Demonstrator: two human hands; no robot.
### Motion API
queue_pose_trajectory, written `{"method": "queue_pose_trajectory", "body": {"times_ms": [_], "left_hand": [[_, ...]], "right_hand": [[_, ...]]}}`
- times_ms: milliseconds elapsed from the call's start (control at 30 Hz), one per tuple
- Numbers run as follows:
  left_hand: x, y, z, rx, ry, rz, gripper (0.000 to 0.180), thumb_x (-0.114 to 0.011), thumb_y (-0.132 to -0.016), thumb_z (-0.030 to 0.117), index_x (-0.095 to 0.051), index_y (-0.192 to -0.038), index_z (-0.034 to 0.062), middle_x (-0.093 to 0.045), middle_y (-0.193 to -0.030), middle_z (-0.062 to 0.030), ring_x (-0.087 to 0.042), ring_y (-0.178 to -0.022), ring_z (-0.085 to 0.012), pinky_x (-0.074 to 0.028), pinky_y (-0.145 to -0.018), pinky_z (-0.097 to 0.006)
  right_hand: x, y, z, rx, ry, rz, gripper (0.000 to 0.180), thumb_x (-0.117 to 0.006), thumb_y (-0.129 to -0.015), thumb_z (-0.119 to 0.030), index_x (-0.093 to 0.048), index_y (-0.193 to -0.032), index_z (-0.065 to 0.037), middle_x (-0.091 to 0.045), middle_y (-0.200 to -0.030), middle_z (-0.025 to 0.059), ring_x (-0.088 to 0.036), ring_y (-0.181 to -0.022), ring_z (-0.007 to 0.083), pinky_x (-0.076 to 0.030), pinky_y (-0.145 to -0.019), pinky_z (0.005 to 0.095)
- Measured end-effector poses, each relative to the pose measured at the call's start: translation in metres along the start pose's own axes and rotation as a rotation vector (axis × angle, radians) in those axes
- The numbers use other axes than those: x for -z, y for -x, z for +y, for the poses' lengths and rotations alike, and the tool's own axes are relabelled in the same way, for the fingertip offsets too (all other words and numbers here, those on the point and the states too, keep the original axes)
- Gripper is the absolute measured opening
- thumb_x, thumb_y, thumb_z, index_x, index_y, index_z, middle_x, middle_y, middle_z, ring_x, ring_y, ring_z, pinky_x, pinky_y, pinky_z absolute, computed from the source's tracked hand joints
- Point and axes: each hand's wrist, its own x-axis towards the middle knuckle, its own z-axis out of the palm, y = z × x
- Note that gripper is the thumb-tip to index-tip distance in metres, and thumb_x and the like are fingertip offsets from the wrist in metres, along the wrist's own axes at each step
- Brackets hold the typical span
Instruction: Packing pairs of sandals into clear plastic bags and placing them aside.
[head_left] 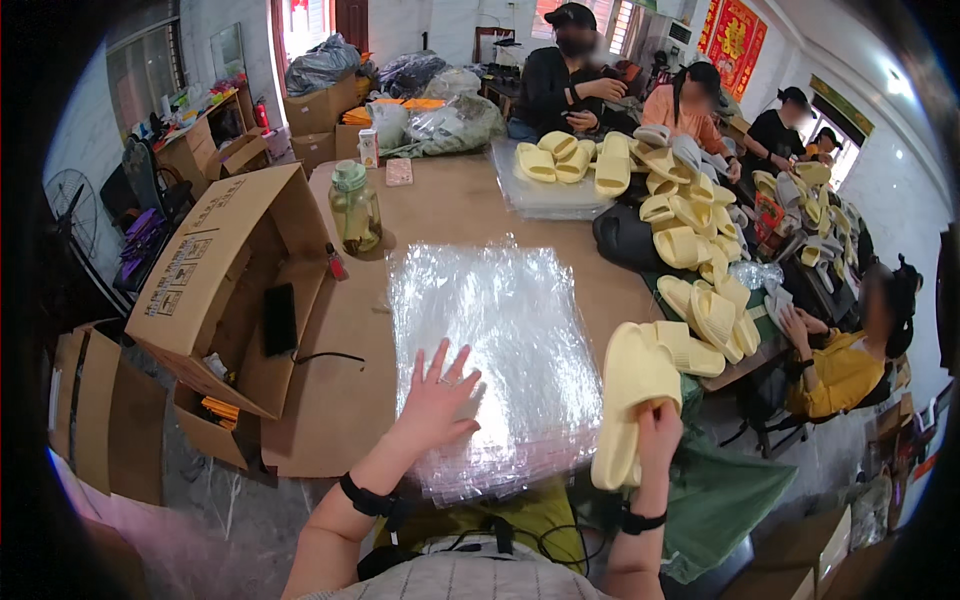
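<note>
My left hand (pixel 438 400) lies with fingers spread on a stack of clear plastic bags (pixel 490 310) at the table's near edge. To the right of the stack, my right hand (pixel 657 440) grips a pale yellow slide slipper (pixel 632 385) by its strap side, its sole facing up and left. Whether a second slipper is held behind it I cannot tell. Just beyond it, several more yellow slippers (pixel 715 315) lie close by at the table's right edge.
An open cardboard box (pixel 225 270) holds a black phone (pixel 280 320) on the left. A jar of liquid (pixel 355 210) stands behind the bags. Slippers (pixel 690 215) pile up at the far right, where several people sit. Green sheeting (pixel 720 480) hangs beside my right arm.
</note>
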Motion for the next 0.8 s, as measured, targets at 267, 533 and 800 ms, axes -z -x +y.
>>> {"method": "queue_pose_trajectory", "body": {"times_ms": [267,533,800], "left_hand": [[-0.017,0.008,0.014,-0.208,0.232,-0.036,0.067,-0.074,-0.084,0.043,-0.054,-0.141,0.0141,-0.047,-0.152,-0.0141,-0.042,-0.141,-0.0360,-0.038,-0.113,-0.046],[-0.033,-0.003,0.011,-0.080,0.427,0.081,0.041,-0.065,-0.093,0.028,-0.061,-0.132,0.0150,-0.056,-0.143,-0.0121,-0.054,-0.129,-0.0348,-0.048,-0.103,-0.042],[0.002,-0.017,0.033,0.137,0.604,0.192,0.028,-0.059,-0.098,0.027,-0.070,-0.122,0.0169,-0.064,-0.134,-0.0097,-0.064,-0.115,-0.0318,-0.051,-0.098,-0.040]], "right_hand": [[0.056,0.055,0.021,-0.063,-0.641,0.012,0.035,-0.061,-0.095,-0.007,-0.059,-0.128,0.005,-0.069,-0.119,0.0088,-0.066,-0.105,0.0165,-0.052,-0.089,0.0307],[0.065,0.075,-0.043,0.057,-0.571,-0.101,0.034,-0.070,-0.089,-0.011,-0.065,-0.119,0.006,-0.072,-0.108,0.0083,-0.068,-0.097,0.0154,-0.054,-0.084,0.0304],[0.042,0.081,-0.086,0.332,-0.291,-0.765,0.028,-0.078,-0.077,-0.015,-0.069,-0.100,-0.001,-0.070,-0.083,0.0155,-0.070,-0.077,0.0326,-0.054,-0.068,0.0362]]}}
